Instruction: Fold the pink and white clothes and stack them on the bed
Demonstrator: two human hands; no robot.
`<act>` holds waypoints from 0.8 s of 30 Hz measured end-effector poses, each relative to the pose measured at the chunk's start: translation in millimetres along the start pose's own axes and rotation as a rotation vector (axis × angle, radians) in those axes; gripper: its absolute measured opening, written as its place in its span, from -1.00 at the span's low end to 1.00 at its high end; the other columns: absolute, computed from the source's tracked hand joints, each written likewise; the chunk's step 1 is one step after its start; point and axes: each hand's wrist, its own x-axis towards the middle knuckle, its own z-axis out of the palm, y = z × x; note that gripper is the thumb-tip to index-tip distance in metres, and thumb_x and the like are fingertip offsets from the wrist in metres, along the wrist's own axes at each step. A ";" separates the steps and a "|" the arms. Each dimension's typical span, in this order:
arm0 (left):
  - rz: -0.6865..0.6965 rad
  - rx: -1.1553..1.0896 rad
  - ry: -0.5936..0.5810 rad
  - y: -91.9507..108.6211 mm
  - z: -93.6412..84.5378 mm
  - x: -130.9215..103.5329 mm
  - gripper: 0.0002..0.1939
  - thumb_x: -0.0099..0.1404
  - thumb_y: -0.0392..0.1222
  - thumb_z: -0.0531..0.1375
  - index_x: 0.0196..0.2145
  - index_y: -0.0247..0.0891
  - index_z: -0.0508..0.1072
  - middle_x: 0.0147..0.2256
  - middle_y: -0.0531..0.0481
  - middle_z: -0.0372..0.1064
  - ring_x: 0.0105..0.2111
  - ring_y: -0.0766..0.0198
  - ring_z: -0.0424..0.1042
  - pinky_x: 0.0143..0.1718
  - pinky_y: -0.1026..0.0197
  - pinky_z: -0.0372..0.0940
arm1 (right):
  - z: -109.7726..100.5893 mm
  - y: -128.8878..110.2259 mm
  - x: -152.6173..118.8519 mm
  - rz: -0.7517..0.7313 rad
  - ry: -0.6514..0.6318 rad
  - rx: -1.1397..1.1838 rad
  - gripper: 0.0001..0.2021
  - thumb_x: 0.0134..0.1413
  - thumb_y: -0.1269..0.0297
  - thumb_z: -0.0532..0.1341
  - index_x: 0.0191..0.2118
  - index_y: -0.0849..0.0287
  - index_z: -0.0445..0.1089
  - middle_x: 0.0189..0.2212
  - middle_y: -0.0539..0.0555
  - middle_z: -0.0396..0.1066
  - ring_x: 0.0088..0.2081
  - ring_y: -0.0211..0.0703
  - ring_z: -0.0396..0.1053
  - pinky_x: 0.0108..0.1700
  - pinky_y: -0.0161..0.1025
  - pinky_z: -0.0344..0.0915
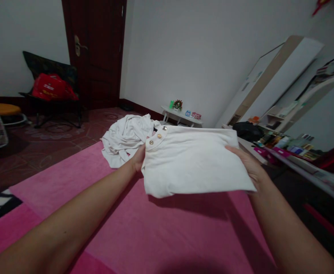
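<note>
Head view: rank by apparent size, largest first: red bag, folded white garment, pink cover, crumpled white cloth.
1. Pink cover
2. Folded white garment
3. Crumpled white cloth
4. Red bag

The garment is nearer the camera than the cloth, so their true size order is unsure.

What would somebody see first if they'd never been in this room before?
Probably the folded white garment in the middle, with shiny buttons at its upper left, held up between the left hand and right hand above a bright pink cover. Next might come the crumpled white cloth behind the left hand, then the red bag on the dark chair at the far left.
</note>
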 end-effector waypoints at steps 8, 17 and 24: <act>-0.269 -0.029 0.050 -25.4 19.8 13.3 -0.39 0.19 0.26 0.12 0.00 -0.28 0.41 -0.21 -0.16 0.52 -0.29 0.12 0.51 -0.31 0.15 0.38 | -3.3 142.8 5.2 0.384 -0.111 0.153 -0.69 -0.04 0.21 0.31 -0.21 0.33 0.43 -0.35 0.25 0.54 -0.47 -0.11 0.47 -0.44 -0.24 0.37; -0.033 0.537 0.271 -59.6 22.9 18.9 -0.60 0.05 -0.22 0.26 -0.11 -0.33 0.47 -0.25 -0.10 0.48 -0.28 0.16 0.44 -0.22 0.17 0.31 | 5.7 162.4 -5.3 0.343 -0.080 0.233 -0.57 -0.28 0.28 0.43 -0.20 0.28 0.40 -0.40 0.16 0.53 -0.50 -0.16 0.43 -0.50 -0.28 0.34; 0.090 0.806 0.330 -57.6 27.3 15.3 -0.69 0.13 -0.28 0.19 -0.12 -0.30 0.47 -0.19 -0.10 0.47 -0.21 0.16 0.42 -0.12 0.16 0.28 | 0.9 141.2 -17.0 0.341 0.004 0.473 -0.59 -0.35 0.27 0.42 -0.27 0.28 0.40 -0.48 0.13 0.52 -0.56 -0.13 0.42 -0.55 -0.26 0.32</act>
